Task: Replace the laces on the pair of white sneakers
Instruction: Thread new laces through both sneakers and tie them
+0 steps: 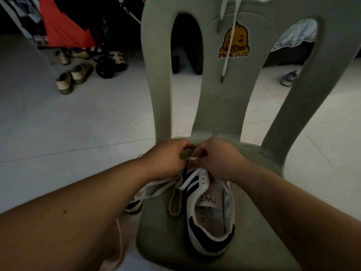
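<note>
Loafers [72,79], beige with dark soles, lie on the pale tiled floor [58,124] in the upper left of the frame, just beside a black stroller wheel [106,66].

Toward the lower middle, the left hand [168,153] reaches in with its fingers curled, pinching a worn, greyish lace [166,189]. The lace trails back from the hands in loose loops across the seat's left side. Under the left forearm, a second sneaker [134,206] shows at the seat's left edge, mostly hidden.

The sneaker [211,218], white with black stripes and a black heel patch, lies on the seat of a grey-green plastic chair [293,94]. Its heel points to the bottom of the frame and its toe is tucked beneath both hands.

The right hand [214,155] sits close against the left, almost touching, its fingers also curled on the lace above the toe end.

Higher up, a clean white lace [228,45] hangs down the chair back, crossing a yellow duck sticker [234,42]. A small shoe [289,78] lies on the floor, seen through the right-hand opening in the chair back.
</note>
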Demonstrator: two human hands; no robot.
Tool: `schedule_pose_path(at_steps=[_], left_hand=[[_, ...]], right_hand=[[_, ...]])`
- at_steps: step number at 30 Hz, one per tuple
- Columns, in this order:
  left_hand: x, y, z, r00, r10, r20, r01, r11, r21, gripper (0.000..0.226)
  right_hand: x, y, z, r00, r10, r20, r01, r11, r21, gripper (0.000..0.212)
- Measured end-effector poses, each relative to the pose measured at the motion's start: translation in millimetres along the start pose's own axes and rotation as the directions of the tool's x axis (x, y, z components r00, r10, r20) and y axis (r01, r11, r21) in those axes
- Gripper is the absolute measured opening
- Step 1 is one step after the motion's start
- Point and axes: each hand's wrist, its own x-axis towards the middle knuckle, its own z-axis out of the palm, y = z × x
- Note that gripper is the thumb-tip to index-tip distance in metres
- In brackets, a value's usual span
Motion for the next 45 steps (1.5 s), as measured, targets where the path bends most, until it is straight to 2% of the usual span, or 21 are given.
schedule_pose_path(at_steps=[2, 7, 10, 13, 16, 19, 22, 24, 26, 29, 31, 33, 35, 38, 39, 40, 42, 44, 45], left_hand=[[3.5, 9.0, -2.7, 0.997, -0.037, 0.073, 0.045, 0.993, -0.11, 0.043], [5.7, 14.4, -15.2, 0.976, -0.112, 0.189, 0.13, 0.988, -0.087, 0.013], [3.0, 11.6, -26.9, 0.966, -0.172, 0.195, 0.21, 0.959, -0.19, 0.024], [-4.2, 3.6, -47.4, 0.97, -0.151, 0.191, 0.195, 0.951, -0.24, 0.028], [-14.7, -4.6, -67.1, 0.983, -0.129, 0.128, 0.162, 0.941, -0.297, 0.026], [-20.3, -3.4, -66.3, 0.993, -0.067, 0.097, 0.09, 0.962, -0.259, 0.023], [-20.9, -0.2, -60.2, 0.994, -0.021, 0.105, 0.045, 0.972, -0.23, 0.025], [-23.8, -5.8, -66.5, 0.996, -0.039, 0.081, 0.059, 0.963, -0.262, 0.028], [-28.8, -19.6, -77.9, 0.998, -0.067, 0.021, 0.07, 0.957, -0.28, 0.031], [-37.9, -48.1, -91.4, 0.987, -0.134, -0.083, 0.106, 0.954, -0.282, 0.031], [-43.8, -64.3, -96.4, 0.972, -0.206, -0.116, 0.156, 0.927, -0.341, 0.031], [-49.1, -71.8, -98.5, 0.958, -0.246, -0.144, 0.179, 0.913, -0.367, 0.033], [-51.0, -70.6, -96.6, 0.962, -0.219, -0.165, 0.159, 0.937, -0.312, 0.036], [-49.2, -47.5, -85.4, 0.989, -0.127, -0.081, 0.106, 0.968, -0.229, 0.035], [-46.8, -37.3, -80.0, 0.994, -0.096, -0.045, 0.084, 0.972, -0.218, 0.034], [-44.2, -27.3, -74.5, 0.998, -0.067, -0.018, 0.062, 0.976, -0.211, 0.033], [-37.6, -13.1, -65.2, 1.0, -0.027, 0.005, 0.028, 0.979, -0.203, 0.03], [-32.2, -6.2, -59.8, 1.0, -0.022, 0.011, 0.024, 0.978, -0.209, 0.029], [-30.3, -4.9, -58.1, 0.999, -0.032, 0.019, 0.035, 0.976, -0.217, 0.03]], right_hand=[[-1.5, 1.9, -0.5, 1.0, -0.006, -0.006, 0.007, 0.999, 0.048, 0.009], [-8.7, 4.5, -4.7, 1.0, -0.027, -0.007, 0.027, 0.995, 0.101, 0.007], [-10.9, 4.9, -7.7, 0.999, -0.031, -0.007, 0.032, 0.988, 0.148, 0.013], [-11.4, 6.7, -8.6, 1.0, -0.016, 0.002, 0.015, 0.986, 0.166, 0.015], [-14.6, 5.1, -12.3, 0.999, -0.025, 0.04, 0.019, 0.988, 0.154, 0.012], [-19.8, -9.5, -17.7, 0.993, -0.073, 0.09, 0.048, 0.967, 0.251, 0.004], [-20.7, -26.7, -19.1, 0.99, -0.133, 0.044, 0.112, 0.941, 0.32, 0.017], [-18.8, -28.4, -23.2, 0.997, -0.079, -0.019, 0.08, 0.919, 0.385, 0.022], [-15.3, -19.2, -28.0, 0.996, 0.037, -0.078, 0.001, 0.9, 0.436, 0.022], [-9.4, 1.4, -32.5, 0.968, 0.201, -0.152, -0.112, 0.884, 0.455, 0.021], [-5.7, 9.9, -32.1, 0.943, 0.292, -0.159, -0.181, 0.852, 0.491, 0.02], [-4.1, 11.6, -30.8, 0.945, 0.308, -0.113, -0.257, 0.909, 0.328, 0.018], [-5.1, 4.8, -30.0, 0.968, 0.234, -0.093, -0.216, 0.962, 0.169, 0.024], [-14.0, -21.2, -31.3, 0.998, 0.027, -0.062, -0.01, 0.964, 0.265, 0.061], [-16.4, -31.5, -30.5, 0.998, -0.051, -0.021, 0.055, 0.959, 0.28, 0.065], [-17.1, -40.6, -28.2, 0.993, -0.115, 0.022, 0.102, 0.94, 0.327, 0.062], [-17.3, -54.2, -23.3, 0.978, -0.198, 0.064, 0.158, 0.905, 0.396, 0.041], [-16.2, -57.1, -22.3, 0.981, -0.19, 0.033, 0.16, 0.9, 0.404, 0.019], [-15.7, -54.6, -23.6, 0.989, -0.147, 0.015, 0.128, 0.9, 0.416, 0.016]])
